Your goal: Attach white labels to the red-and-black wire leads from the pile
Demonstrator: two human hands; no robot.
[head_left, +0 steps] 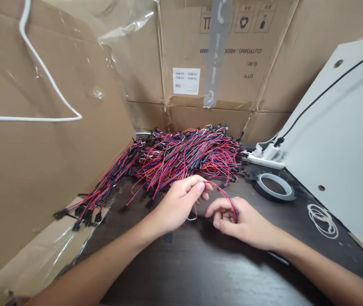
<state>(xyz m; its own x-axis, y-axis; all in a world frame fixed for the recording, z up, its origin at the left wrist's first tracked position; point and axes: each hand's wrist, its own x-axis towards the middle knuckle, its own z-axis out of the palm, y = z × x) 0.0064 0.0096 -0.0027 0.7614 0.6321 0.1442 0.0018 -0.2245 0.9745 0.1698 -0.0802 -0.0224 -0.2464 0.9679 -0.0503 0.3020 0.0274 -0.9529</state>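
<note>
A short harness of thin red and blue wires (222, 191) arcs between my two hands above the dark tabletop (181, 276). My left hand (183, 202) pinches one end between thumb and fingers. At the other end, the wires run into the curled fingers of my right hand (240, 221); the tips there are hidden. Below my left hand a white wire end (193, 218) shows. Just beyond my hands lies a large heap of similar red, blue and black wire harnesses (184, 157). To its left, a smaller bunch (111, 178) with black connectors rests near clear plastic.
Cardboard (137, 51) walls the back and left; a white panel (344, 127) leans at the right. Near it are a white power strip (266, 162) with a black cable, a roll of tape (288, 196) and a coiled pale cord (313, 212). A white cable hangs upper left.
</note>
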